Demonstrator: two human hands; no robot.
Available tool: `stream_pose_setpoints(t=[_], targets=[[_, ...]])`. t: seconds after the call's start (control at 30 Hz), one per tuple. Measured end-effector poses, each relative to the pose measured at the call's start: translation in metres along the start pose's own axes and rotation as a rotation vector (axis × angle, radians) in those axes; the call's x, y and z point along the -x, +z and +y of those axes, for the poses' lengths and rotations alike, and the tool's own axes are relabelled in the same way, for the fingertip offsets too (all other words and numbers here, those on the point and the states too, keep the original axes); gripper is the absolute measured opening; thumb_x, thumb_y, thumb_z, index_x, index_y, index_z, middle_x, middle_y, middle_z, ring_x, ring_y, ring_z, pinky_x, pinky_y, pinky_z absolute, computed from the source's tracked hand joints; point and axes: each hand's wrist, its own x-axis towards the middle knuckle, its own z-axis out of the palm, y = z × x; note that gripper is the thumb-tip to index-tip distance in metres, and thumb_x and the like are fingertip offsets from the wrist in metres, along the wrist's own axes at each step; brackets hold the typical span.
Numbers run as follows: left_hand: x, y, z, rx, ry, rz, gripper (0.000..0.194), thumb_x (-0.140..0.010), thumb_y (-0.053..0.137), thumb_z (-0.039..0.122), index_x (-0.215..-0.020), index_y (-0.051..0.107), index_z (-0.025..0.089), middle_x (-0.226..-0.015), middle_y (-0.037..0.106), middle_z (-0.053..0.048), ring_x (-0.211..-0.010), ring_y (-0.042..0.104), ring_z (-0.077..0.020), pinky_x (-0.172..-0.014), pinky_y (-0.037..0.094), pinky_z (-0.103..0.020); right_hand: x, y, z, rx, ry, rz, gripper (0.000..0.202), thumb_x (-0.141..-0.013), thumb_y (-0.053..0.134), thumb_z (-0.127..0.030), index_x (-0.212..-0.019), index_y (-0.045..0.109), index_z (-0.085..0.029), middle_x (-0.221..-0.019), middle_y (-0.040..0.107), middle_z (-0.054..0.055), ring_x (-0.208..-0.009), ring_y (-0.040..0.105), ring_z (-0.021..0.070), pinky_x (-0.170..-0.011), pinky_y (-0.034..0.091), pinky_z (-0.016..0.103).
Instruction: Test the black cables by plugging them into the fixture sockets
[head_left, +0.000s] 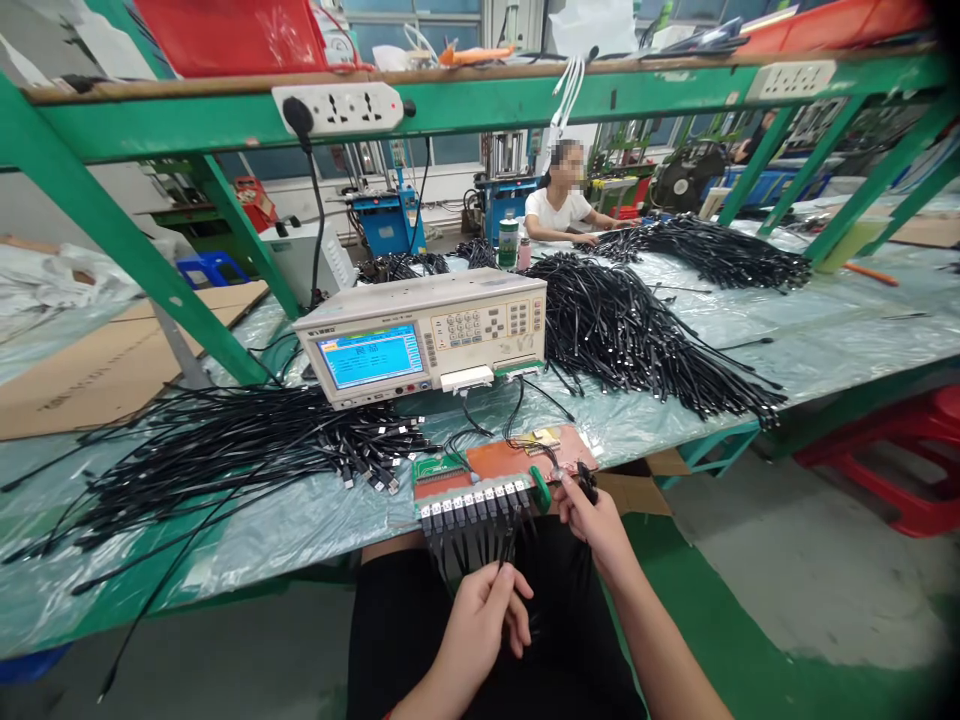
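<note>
My left hand [484,620] is closed, thumb against curled fingers, on black USB cables [480,545] that hang from a test board. Their plugs [472,508] sit side by side in a row along the front edge of the orange-and-green board [506,460]. My right hand [596,525] pinches dark cable ends [586,482] at the board's right end, beside a green disc-shaped part [540,490]. Exactly what touches the fingertips there is partly hidden. Behind the board stands a cable tester [427,335] with a lit blue screen, joined to it by thin black wires.
Loose black cables [225,460] lie left of the tester, and a larger heap [637,340] lies right. A green shelf frame [480,105] with power sockets crosses above. Across the table sits a co-worker in a white shirt [559,210]. A red stool [915,460] stands at right.
</note>
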Motion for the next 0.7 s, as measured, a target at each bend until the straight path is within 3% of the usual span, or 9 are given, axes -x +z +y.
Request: stream_pose_setpoints(t=[0.2,0.33,0.47,0.57,0.63,0.7], targets=[[-0.001,-0.003,0.0,0.059,0.037,0.042,0.065,-0.081,0.06,0.076,-0.07,0.064,0.012,-0.054,0.068,-0.009,-0.041,0.057,-0.014,-0.044,0.042,-0.023,0.002,0.005,0.0,0.043,-0.05,-0.02,0.069,-0.069,0.07,-0.08,-0.05,0.055,-0.016,-0.037,0.04,-0.001,-0.032,0.028,0.0061,-0.034,0.018,0.021],[0.0,-0.003,0.0,0.067,0.048,0.055,0.064,-0.082,0.061,0.074,-0.07,0.066,0.011,-0.056,0.069,-0.01,-0.041,0.059,-0.0141,-0.044,0.044,-0.023,0.004,0.004,0.0,0.033,-0.01,-0.038,0.066,-0.07,0.069,-0.078,-0.055,0.059,-0.014,-0.048,0.054,0.005,-0.035,0.042,0.0098,-0.032,0.028,0.02],[0.0,-0.001,0.001,0.056,0.05,0.049,0.063,-0.084,0.06,0.071,-0.07,0.066,0.011,-0.058,0.07,-0.01,-0.041,0.059,-0.0135,-0.043,0.042,-0.021,0.011,0.001,-0.002,-0.008,0.047,-0.066,0.066,-0.073,0.069,-0.076,-0.051,0.047,-0.018,-0.039,0.037,-0.004,-0.029,0.022,0.0034,-0.03,0.018,0.019],[-0.001,-0.001,0.002,0.045,0.042,0.038,0.063,-0.086,0.058,0.071,-0.071,0.066,0.01,-0.058,0.07,-0.01,-0.038,0.057,-0.0124,-0.04,0.038,-0.02,0.027,-0.003,-0.006,-0.047,0.018,-0.076,0.064,-0.074,0.071,-0.073,-0.055,0.042,-0.019,-0.045,0.037,-0.006,-0.032,0.018,0.0016,-0.032,0.013,0.018],[-0.001,0.0,0.001,0.043,0.034,0.026,0.064,-0.085,0.058,0.072,-0.072,0.065,0.01,-0.058,0.069,-0.01,-0.035,0.055,-0.0113,-0.038,0.036,-0.019,0.04,-0.001,-0.01,-0.01,-0.034,-0.069,0.059,-0.075,0.074,-0.067,-0.059,0.046,-0.018,-0.048,0.041,-0.005,-0.035,0.025,0.0033,-0.034,0.017,0.019],[-0.001,0.001,0.0,0.039,0.028,0.011,0.065,-0.085,0.057,0.073,-0.072,0.065,0.01,-0.057,0.069,-0.009,-0.034,0.053,-0.0104,-0.037,0.034,-0.018,0.053,0.005,-0.014,0.087,-0.094,-0.098,0.048,-0.075,0.078,-0.059,-0.065,0.059,-0.016,-0.054,0.051,-0.001,-0.043,0.039,0.0078,-0.039,0.029,0.02]])
